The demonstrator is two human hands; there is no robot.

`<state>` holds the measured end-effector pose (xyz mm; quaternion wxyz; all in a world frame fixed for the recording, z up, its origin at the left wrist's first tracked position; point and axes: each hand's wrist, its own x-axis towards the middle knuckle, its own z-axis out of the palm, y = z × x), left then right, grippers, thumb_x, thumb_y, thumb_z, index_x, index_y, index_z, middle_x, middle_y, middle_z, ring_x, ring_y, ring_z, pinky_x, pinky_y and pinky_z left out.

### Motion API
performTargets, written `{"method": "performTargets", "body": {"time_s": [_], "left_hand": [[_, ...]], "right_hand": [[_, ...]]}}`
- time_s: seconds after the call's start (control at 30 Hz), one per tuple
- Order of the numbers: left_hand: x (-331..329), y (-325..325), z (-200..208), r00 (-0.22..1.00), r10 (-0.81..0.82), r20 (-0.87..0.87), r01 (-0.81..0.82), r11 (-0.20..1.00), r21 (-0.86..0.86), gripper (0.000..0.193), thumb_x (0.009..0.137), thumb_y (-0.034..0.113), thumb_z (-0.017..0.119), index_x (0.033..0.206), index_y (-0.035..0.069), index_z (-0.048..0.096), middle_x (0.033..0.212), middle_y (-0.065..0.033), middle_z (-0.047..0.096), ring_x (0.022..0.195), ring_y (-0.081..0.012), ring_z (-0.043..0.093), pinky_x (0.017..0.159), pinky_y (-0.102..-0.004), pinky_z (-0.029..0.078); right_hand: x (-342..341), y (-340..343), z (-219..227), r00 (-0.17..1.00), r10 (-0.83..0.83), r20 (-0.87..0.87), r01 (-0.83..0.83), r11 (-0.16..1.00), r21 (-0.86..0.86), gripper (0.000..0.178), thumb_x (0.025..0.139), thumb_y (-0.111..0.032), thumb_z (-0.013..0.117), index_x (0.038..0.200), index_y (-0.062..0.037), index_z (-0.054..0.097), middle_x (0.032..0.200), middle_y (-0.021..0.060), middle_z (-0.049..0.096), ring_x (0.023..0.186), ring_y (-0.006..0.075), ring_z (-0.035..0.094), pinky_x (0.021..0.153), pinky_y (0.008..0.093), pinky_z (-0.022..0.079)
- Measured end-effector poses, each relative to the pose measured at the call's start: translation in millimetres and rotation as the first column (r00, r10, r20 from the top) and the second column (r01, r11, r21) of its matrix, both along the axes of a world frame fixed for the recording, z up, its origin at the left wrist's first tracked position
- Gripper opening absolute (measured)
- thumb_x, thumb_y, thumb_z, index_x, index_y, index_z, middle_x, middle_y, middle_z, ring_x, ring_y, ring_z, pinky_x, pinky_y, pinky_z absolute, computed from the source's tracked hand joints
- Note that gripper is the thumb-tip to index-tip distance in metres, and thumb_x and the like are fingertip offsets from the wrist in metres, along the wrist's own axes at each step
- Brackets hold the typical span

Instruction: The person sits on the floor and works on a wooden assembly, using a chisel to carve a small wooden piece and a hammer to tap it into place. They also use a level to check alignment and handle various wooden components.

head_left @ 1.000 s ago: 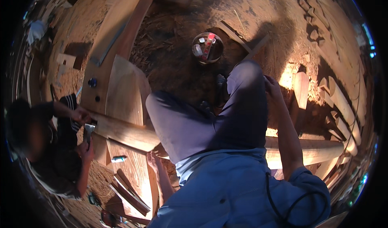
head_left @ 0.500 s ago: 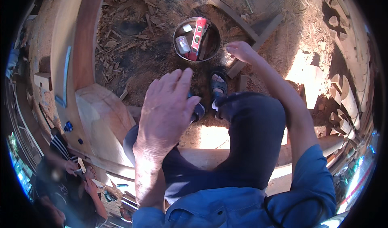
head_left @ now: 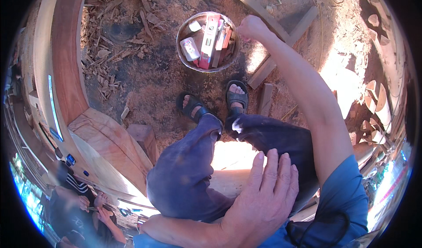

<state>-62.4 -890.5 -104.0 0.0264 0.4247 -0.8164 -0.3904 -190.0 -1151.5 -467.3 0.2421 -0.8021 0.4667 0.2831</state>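
My right hand (head_left: 254, 28) reaches forward to the right rim of a round bucket (head_left: 179, 54) on the ground, its fingers curled closed at the edge. Inside the bucket lie a red spirit level (head_left: 208, 41), a small white container (head_left: 190, 49), a white block (head_left: 194, 26) and several narrow wooden or reddish pieces (head_left: 225, 39). My left hand (head_left: 270, 186) is stretched across my lap over the right thigh, palm down and holding nothing. Its fingers are straight and a little apart.
A large curved timber (head_left: 68, 50) stands along the left, joined to a wooden block (head_left: 110, 138). Beams (head_left: 303, 26) lie on the ground right of the bucket. Wood chips (head_left: 112, 50) litter the ground. Another person (head_left: 83, 217) sits at lower left, hands together.
My right hand has moved forward and left to the bucket's rim, its fingers closing. My left hand has drawn back and right, down over my lap. The view has shifted slightly.
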Motion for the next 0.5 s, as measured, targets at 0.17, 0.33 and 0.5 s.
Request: {"method": "performTargets", "body": {"time_s": [0.17, 0.33, 0.5], "left_hand": [[-12.0, 6.8, 2.1, 1.0, 0.018, -0.014, -0.018, 0.999, 0.036, 0.05, 0.089, 0.025, 0.05, 0.13, -0.003, 0.057, 0.134, -0.0256, 0.056, 0.128, -0.0477, 0.049, 0.11, -0.0625, 0.034], [-6.3, 3.3, -1.5, 0.997, 0.037, -0.061, -0.033, 0.997, 0.063, 0.05, 0.09, 0.025, 0.054, 0.131, -0.003, 0.054, 0.131, -0.0241, 0.057, 0.122, -0.0431, 0.054, 0.105, -0.0578, 0.039], [3.7, 4.0, -2.0, 0.994, 0.108, 0.029, -0.11, 0.99, 0.091, 0.05, 0.089, 0.026, 0.049, 0.131, -0.001, 0.057, 0.135, -0.0261, 0.055, 0.127, -0.0486, 0.049, 0.109, -0.0635, 0.034]], "right_hand": [[10.5, -15.2, 9.1, 0.932, -0.325, 0.162, 0.328, 0.945, 0.007, 0.019, 0.077, -0.019, 0.062, 0.076, -0.0055, 0.075, 0.079, 0.016, 0.072, 0.08, 0.0312, 0.071, 0.071, 0.0417, 0.057], [45.1, 11.4, -11.3, 0.72, -0.089, 0.689, 0.21, 0.973, -0.093, 0.013, 0.084, -0.012, 0.062, 0.088, -0.0085, 0.074, 0.081, 0.0178, 0.07, 0.073, 0.0304, 0.068, 0.067, 0.0404, 0.053], [77.5, 34.6, -25.9, 0.736, 0.089, 0.671, -0.044, 0.996, -0.084, 0.018, 0.084, -0.009, 0.06, 0.097, -0.009, 0.073, 0.073, 0.0172, 0.064, 0.072, 0.034, 0.065, 0.067, 0.0459, 0.051]]}}
